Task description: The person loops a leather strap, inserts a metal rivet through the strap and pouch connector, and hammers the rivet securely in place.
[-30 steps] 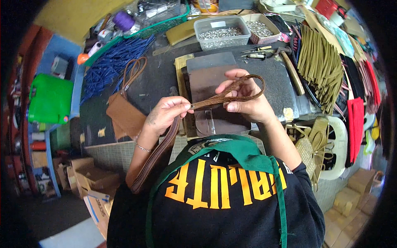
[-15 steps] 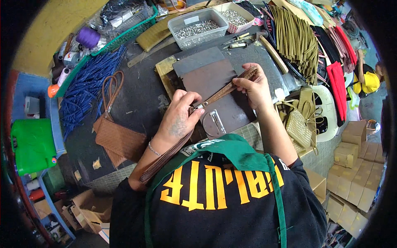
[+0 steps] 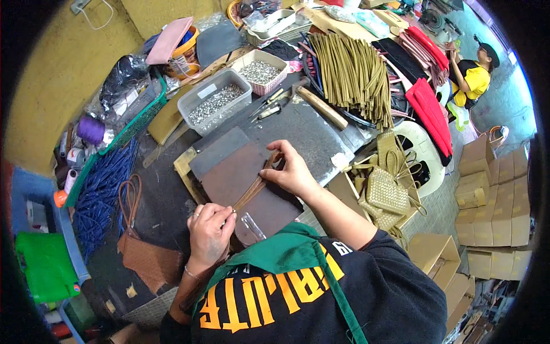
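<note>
A brown leather strap stretches between my two hands above a brown board. My left hand pinches its near end, where a small metal fitting shows at the fingertips. Curled round the strap's far end, the thumb and fingers of my right hand grip it where it bends back into a loop. A flat silver metal piece lies on the board, between my left hand and my apron. On the table to the left rests a brown woven pouch with a looped wrist strap.
Beyond the board stand a clear tub and a pale basket of metal fittings. A hammer lies near bundled olive strips. Blue strips cover the left side. Woven olive pouches sit right. Another person is at far right.
The view has swung to the right and upward, bringing more of the wall and the other person into sight. My hands keep the strap and are slightly closer together.
</note>
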### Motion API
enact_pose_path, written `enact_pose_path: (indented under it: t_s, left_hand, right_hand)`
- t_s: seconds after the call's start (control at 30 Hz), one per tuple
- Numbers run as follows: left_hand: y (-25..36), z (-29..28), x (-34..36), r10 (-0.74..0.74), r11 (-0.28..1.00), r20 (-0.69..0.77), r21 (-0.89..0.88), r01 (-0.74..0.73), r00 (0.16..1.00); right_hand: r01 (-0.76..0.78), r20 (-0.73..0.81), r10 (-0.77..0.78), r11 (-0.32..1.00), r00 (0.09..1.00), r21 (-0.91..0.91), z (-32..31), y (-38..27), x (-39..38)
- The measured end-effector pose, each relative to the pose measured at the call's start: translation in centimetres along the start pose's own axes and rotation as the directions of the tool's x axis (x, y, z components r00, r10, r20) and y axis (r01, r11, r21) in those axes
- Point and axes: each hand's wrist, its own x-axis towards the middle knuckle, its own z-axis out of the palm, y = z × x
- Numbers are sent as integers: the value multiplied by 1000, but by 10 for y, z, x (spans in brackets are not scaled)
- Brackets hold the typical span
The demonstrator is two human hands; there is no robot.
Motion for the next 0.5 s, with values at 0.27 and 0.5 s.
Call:
enact_pose_path:
  t_s: [0.27,0.5]
  left_hand:
    - [-3,8,1,8,1000,-48,5,-8,999]
    - [2,10,-2,-45,999,-59,-4,45,997]
  right_hand:
    - [-67,48,67,998,997,-4,-55,33,95]
    - [-288,-349,58,700,935,-654,-28,61,148]
